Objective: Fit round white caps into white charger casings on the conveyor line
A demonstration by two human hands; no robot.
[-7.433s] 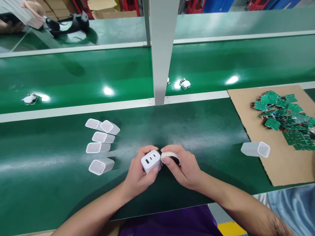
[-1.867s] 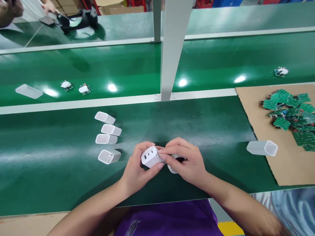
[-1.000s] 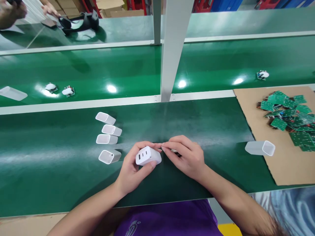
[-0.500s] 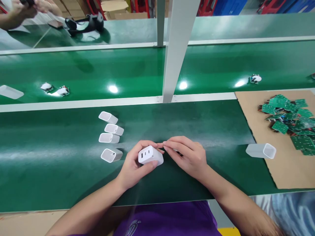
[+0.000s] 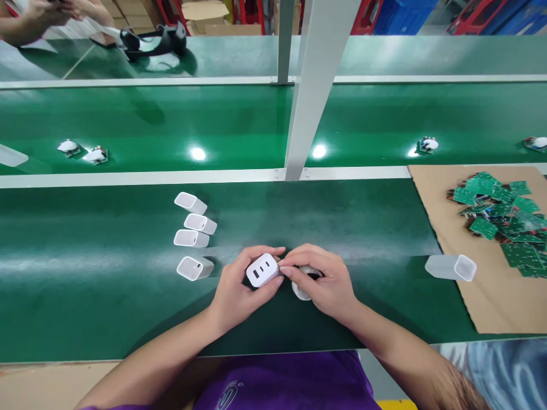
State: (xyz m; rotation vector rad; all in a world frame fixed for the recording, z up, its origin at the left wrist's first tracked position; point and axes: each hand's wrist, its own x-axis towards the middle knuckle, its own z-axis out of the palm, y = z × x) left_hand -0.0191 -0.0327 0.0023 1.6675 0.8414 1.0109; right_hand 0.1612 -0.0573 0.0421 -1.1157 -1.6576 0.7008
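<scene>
A white USB charger (image 5: 262, 270) is gripped in my left hand (image 5: 239, 285), its face with several ports turned up towards me. My right hand (image 5: 325, 279) meets the charger's right side, thumb and forefinger pinched together; what lies between these fingertips is too small to make out. Partly hidden under the right hand is a pale, ring-shaped roll (image 5: 301, 291), and I cannot tell if the hand touches it. Left of my hands, several white charger shells (image 5: 194, 269) lie in a column with their open ends facing left.
Another white shell (image 5: 448, 267) lies at the edge of a cardboard sheet (image 5: 461, 307) bearing a pile of green circuit boards (image 5: 496, 210). Beyond a metal post (image 5: 310, 97), a green belt (image 5: 205, 125) carries small assemblies (image 5: 428, 144). Another person's hands (image 5: 55, 14) show at top left.
The charger has turned slightly in my left hand. My right fingertips have come against its side, and the roll has come into view. Items on the belt have shifted left.
</scene>
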